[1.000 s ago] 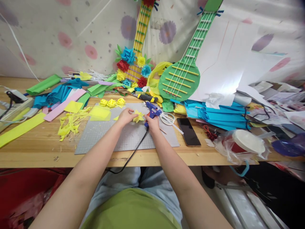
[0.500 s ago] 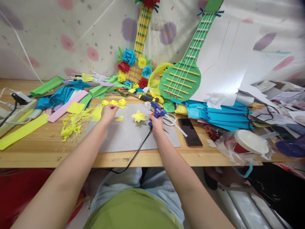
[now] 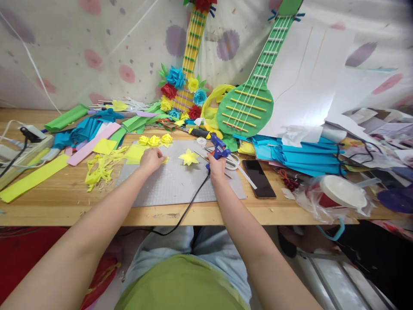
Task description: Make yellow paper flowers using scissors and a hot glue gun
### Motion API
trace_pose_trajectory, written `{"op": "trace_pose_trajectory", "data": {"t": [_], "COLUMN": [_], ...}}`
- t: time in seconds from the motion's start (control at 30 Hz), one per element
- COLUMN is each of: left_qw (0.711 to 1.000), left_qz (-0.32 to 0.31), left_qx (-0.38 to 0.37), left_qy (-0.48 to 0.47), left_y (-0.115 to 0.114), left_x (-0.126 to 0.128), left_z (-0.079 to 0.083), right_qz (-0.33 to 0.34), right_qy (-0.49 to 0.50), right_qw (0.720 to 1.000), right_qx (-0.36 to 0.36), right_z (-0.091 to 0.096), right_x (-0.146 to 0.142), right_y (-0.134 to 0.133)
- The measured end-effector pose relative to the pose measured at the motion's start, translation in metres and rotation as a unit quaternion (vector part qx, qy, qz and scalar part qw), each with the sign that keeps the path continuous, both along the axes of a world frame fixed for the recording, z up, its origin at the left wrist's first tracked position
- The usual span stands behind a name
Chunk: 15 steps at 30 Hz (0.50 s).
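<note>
My right hand [image 3: 217,166] is wrapped round the handle of a blue hot glue gun [image 3: 220,147], which stands tilted over the right side of the grey cutting mat [image 3: 180,189]. Its black cord runs down over the table edge. My left hand [image 3: 151,160] is low over the mat's left part, fingertips together at a small yellow paper piece [image 3: 165,160] that they mostly cover. Between both hands lies a yellow star-shaped paper flower [image 3: 189,157]. Several finished yellow paper flowers [image 3: 155,141] sit in a row behind my left hand.
White-handled scissors [image 3: 232,162] lie beside the glue gun, near a black phone [image 3: 259,178]. Yellow paper scraps [image 3: 100,170] are heaped at left. A green paper lute [image 3: 245,110] and a flower-trimmed yellow one [image 3: 190,56] lean at the back. A lidded cup [image 3: 343,191] stands right.
My left hand has moved down and right from beside the yellow flowers to the small yellow paper piece. My right hand keeps the glue gun, shifted slightly right.
</note>
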State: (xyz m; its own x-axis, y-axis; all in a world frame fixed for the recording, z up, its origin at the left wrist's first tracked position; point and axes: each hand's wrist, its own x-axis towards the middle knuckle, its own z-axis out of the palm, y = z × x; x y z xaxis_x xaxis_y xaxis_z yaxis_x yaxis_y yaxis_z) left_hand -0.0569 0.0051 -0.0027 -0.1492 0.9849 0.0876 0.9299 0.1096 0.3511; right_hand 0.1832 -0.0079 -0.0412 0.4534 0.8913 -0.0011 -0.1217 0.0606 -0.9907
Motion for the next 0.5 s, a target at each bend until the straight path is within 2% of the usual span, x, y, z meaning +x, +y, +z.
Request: {"op": "trace_pose_trajectory", "data": {"t": [0.07, 0.23, 0.4, 0.5], "left_qw": [1.000, 0.999, 0.998, 0.995], "left_qz": [-0.011, -0.026, -0.028, -0.012], "left_qx": [0.022, 0.030, 0.012, 0.011], "left_qy": [0.012, -0.001, -0.054, -0.098], "left_y": [0.001, 0.006, 0.002, -0.002], "left_x": [0.000, 0.000, 0.004, 0.006], "left_z": [-0.006, -0.013, -0.008, -0.003], "right_qz": [-0.016, 0.005, -0.006, 0.012], "right_qy": [-0.009, -0.028, -0.037, -0.019], "right_qw": [1.000, 0.999, 0.999, 1.000], "right_qx": [0.008, 0.023, -0.003, -0.015], "right_z": [0.007, 0.015, 0.007, 0.005], "right_x": [-0.004, -0.008, -0.004, -0.005], "right_y": [-0.004, -0.009, -0.006, -0.005]}}
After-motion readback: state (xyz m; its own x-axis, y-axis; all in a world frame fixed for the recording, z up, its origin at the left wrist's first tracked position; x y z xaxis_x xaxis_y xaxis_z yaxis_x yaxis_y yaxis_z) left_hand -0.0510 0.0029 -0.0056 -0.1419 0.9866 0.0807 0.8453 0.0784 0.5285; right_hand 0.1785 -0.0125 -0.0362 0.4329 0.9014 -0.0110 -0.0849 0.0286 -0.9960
